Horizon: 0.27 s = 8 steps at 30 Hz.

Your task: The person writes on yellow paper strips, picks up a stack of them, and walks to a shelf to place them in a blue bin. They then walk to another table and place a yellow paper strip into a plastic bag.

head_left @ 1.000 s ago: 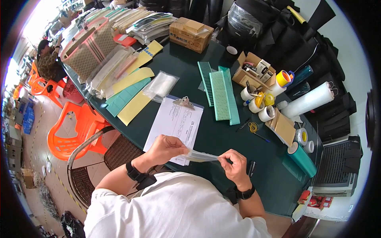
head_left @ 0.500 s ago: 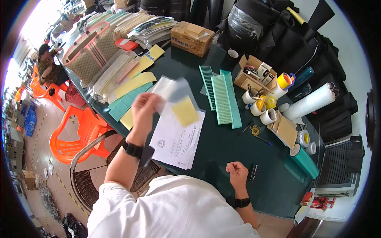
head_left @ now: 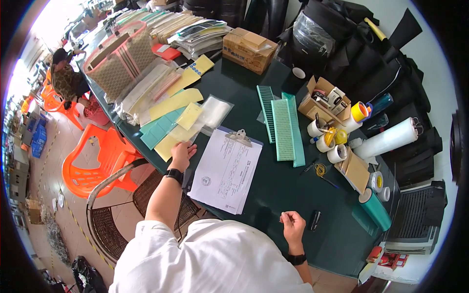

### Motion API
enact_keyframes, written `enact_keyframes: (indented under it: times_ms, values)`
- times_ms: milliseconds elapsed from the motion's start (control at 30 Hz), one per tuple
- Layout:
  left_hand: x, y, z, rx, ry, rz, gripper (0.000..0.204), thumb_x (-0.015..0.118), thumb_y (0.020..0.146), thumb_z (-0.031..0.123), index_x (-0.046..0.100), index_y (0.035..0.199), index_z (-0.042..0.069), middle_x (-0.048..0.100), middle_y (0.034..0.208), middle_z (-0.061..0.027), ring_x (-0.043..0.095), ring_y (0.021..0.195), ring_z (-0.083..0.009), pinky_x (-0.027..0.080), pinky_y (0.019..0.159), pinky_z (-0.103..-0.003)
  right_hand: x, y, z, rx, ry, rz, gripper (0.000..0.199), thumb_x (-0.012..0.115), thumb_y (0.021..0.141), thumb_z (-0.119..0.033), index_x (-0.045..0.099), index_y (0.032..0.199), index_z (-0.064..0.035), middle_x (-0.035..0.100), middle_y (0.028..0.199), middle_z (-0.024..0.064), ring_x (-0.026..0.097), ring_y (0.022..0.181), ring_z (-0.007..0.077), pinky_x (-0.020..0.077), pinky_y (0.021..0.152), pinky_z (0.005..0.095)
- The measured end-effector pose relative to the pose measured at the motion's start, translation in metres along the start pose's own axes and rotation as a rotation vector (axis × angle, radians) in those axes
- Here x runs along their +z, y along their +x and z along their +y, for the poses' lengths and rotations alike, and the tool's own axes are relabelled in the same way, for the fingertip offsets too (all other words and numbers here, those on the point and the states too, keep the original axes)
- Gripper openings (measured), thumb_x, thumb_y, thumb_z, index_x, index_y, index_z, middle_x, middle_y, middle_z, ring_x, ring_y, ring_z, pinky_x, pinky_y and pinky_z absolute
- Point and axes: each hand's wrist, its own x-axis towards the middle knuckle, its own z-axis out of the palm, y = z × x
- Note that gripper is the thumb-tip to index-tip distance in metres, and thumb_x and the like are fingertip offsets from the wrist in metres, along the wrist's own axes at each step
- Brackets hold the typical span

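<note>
My left hand (head_left: 182,155) rests at the table's left edge with its fingers stretched out. Its fingertips lie just below a clear plastic bag (head_left: 199,129) and beside a clipboard (head_left: 255,143). Inside or under the clear film shows a yellow paper piece (head_left: 189,115). Printed white sheets (head_left: 222,171) with a round stamp lie under the clipboard's metal clip (head_left: 238,138). Lower right, my right hand (head_left: 293,226) is closed, thumb against curled fingers; whether anything small is in it is hidden. A black pen-like object (head_left: 315,220) lies right beside it.
Green slatted strips (head_left: 283,129) lie mid-table. Rightward stand an open carton (head_left: 325,100), cups of tools (head_left: 337,154), tape rolls (head_left: 375,180) and a green film roll (head_left: 375,209). A handbag (head_left: 122,61) and paper stacks fill the left. Chairs (head_left: 95,163) stand beside the table.
My left hand has come down and toward me from above the papers. The clear bag and yellow piece now lie left of the clipboard, uncovering its clip. My right hand stays by the black object.
</note>
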Motion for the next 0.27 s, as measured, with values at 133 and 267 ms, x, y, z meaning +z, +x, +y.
enact_keyframes:
  times_ms: [133,267]
  values:
    - [0.01,-0.008,0.004,0.004,0.065,-0.015,0.027,0.063,0.09,0.007,0.054,0.113,0.0,0.062,0.094,-0.0098,0.069,0.081,-0.0232,0.058,0.066,-0.032,0.001,-0.005,0.002,0.033,-0.059,-0.023,0.016,0.069,0.093,-0.012,0.066,0.086,0.0031,0.067,0.072,0.0046,0.062,0.065,0.0084,0.0505,0.063,0.0229]
    - [0.01,0.002,0.008,0.005,0.174,-0.069,0.029,0.064,0.09,0.01,0.055,0.117,0.002,0.062,0.116,-0.0182,0.07,0.082,-0.0241,0.059,0.066,-0.032,0.004,-0.014,0.006,0.066,-0.034,-0.044,0.016,0.069,0.093,-0.013,0.067,0.087,0.0024,0.068,0.074,0.0051,0.063,0.066,0.0095,0.0525,0.065,0.0231]
